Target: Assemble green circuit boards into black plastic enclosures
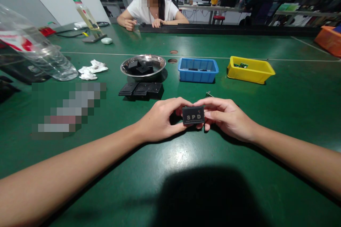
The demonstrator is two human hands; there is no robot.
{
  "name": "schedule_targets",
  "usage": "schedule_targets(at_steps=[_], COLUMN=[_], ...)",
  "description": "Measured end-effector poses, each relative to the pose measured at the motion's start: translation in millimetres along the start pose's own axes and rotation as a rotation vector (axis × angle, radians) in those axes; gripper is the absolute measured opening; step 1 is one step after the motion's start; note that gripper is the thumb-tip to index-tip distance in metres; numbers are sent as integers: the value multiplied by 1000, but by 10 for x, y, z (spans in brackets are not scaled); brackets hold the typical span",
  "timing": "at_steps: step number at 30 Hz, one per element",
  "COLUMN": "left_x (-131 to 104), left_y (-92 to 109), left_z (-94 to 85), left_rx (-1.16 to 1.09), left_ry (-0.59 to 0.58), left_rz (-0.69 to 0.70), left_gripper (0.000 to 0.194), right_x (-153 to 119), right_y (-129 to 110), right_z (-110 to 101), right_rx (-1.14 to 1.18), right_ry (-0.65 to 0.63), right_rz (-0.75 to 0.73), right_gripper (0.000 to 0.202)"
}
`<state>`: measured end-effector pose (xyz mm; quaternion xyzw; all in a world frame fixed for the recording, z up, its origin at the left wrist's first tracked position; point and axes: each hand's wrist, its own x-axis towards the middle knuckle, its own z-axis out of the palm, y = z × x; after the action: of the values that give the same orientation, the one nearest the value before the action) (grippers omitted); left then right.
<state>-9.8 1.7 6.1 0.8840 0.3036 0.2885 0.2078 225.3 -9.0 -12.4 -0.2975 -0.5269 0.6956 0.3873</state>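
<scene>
A small black box marked "SPD" (193, 115) is held up between both hands, its lettered face toward me. My left hand (165, 118) grips its left side, thumb below and fingers along the top edge. From the right, my right hand (227, 117) closes on the other side, fingertips at its top and right edge. Just behind my right fingers a small green circuit board (209, 94) shows in part. Black plastic housings (141, 89) lie in a row on the table beyond my left hand.
Behind the housings stands a steel bowl (158, 64) with black boxes in it. A blue bin (198, 75) and a yellow bin (246, 74) with circuit boards are to its right. At left are a large plastic bottle (37, 42) and crumpled tissue (93, 68). A person (153, 7) sits opposite.
</scene>
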Motion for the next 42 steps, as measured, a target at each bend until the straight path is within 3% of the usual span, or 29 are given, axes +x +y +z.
schedule_targets(at_steps=[42], left_x=[-26], left_y=[-49], left_z=[31], left_rx=[60], left_ry=[74], left_rz=[107], left_gripper=[30], right_x=[28], right_y=[-58], right_z=[30], right_rx=[96], right_ry=[50], right_rz=[71], right_gripper=[31])
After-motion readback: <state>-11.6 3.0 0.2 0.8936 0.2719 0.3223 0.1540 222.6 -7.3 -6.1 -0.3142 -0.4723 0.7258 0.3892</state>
